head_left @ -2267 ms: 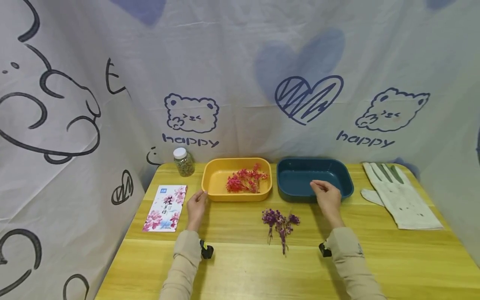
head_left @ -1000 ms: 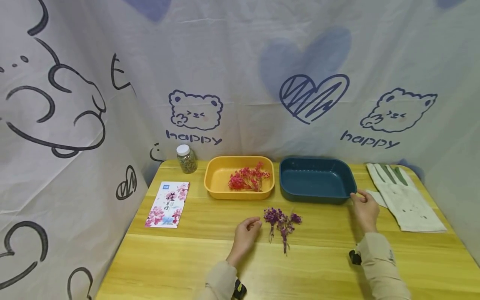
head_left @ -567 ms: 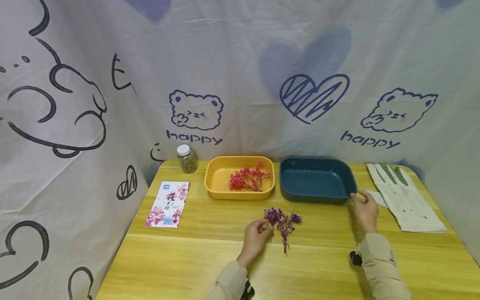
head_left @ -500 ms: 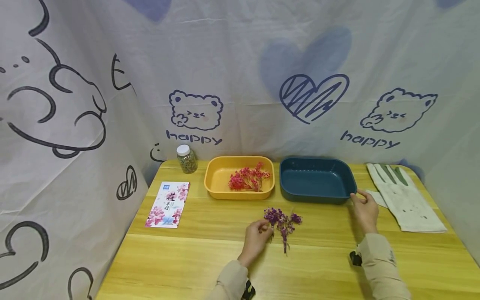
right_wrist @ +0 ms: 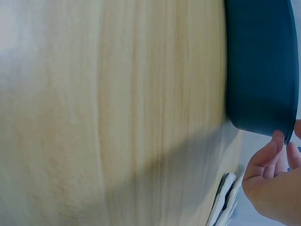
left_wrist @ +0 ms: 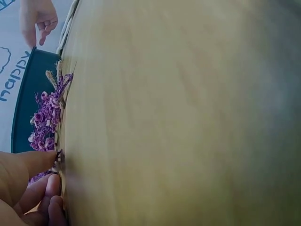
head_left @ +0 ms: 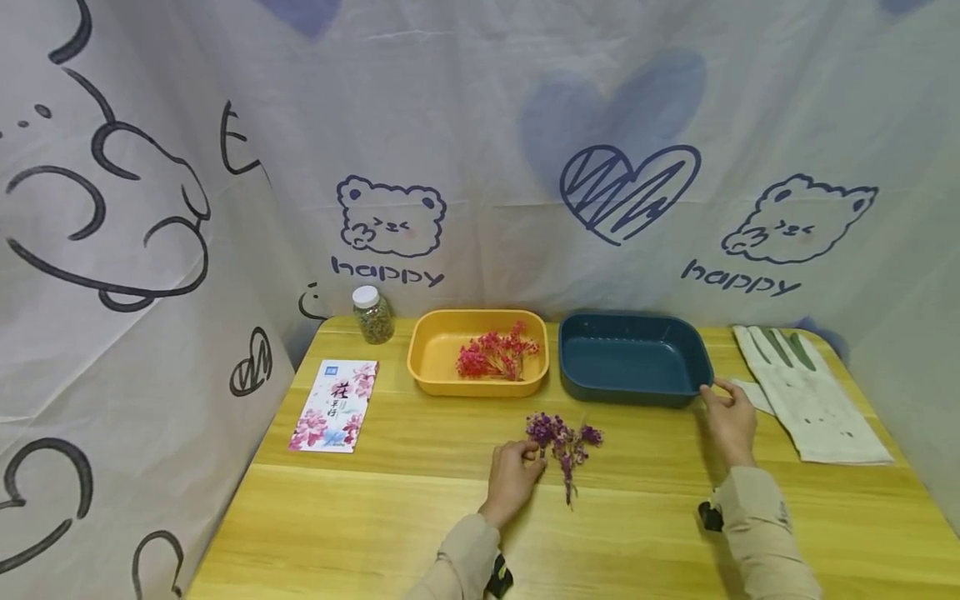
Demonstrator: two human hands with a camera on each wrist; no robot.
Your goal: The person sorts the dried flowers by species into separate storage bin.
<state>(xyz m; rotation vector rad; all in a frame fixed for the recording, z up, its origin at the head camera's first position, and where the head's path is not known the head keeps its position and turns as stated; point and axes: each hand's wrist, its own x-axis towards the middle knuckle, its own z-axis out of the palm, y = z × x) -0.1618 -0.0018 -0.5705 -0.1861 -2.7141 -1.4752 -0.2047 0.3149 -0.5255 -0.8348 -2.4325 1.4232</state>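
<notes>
While the right hand (head_left: 731, 423) pinches the blue tray (head_left: 630, 394), the left hand (head_left: 513, 477), fingertips nearly together around a purple dried flower (head_left: 545, 428) in front of the tray, should squeeze softly.

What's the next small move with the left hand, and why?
Probably lift the leftmost purple sprig gently: the left hand pinches it, other purple flowers lie close beside it, and the right hand holds the blue tray by a corner.
</notes>
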